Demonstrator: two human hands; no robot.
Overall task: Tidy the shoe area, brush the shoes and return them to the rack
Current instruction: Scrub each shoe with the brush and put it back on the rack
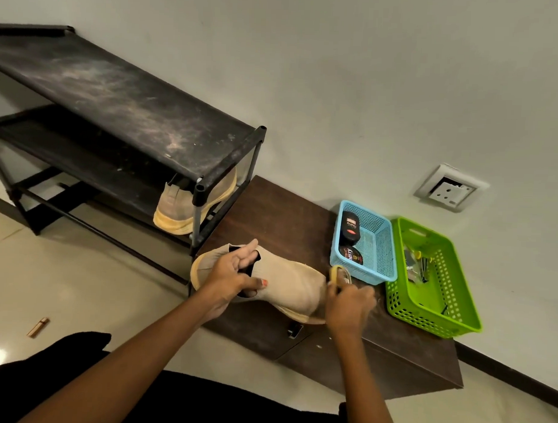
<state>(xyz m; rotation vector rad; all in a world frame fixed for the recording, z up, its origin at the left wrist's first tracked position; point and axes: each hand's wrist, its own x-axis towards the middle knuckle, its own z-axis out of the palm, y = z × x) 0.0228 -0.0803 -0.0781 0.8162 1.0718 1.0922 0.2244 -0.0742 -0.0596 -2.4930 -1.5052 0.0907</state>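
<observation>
A tan slip-on shoe (287, 284) with a pale yellow sole lies on the dark brown worktop (271, 208), a low wooden cabinet beside the wall. The left hand (234, 273) holds the shoe at its opening, with the fingers curled inside and the thumb pressed on the outside, so this grip is closed on the shoe. The right hand (347, 305) is at the toe end of the shoe, and its grip is closed around a small brush (340, 274) with a yellow handle. The brush head sits just beside the toe of the shoe; it is blurred, so it is hard to tell if it touches. A second tan shoe (189, 205) of the same kind stands on a lower shelf of the black shoe rack (116, 110), at the end nearest the worktop. The top of the rack is dusty. A small blue basket (381, 246) stands on the worktop just past the brush, and it holds a black bottle (350, 227) and a round tin (350, 255) of shoe polish. A green basket (452, 280) stands right next to the blue one, with a few small things in it that are too small to make out. A white wall socket (451, 189) is on the wall above the baskets. A small wooden stick (39, 327) lies on the shiny floor.
</observation>
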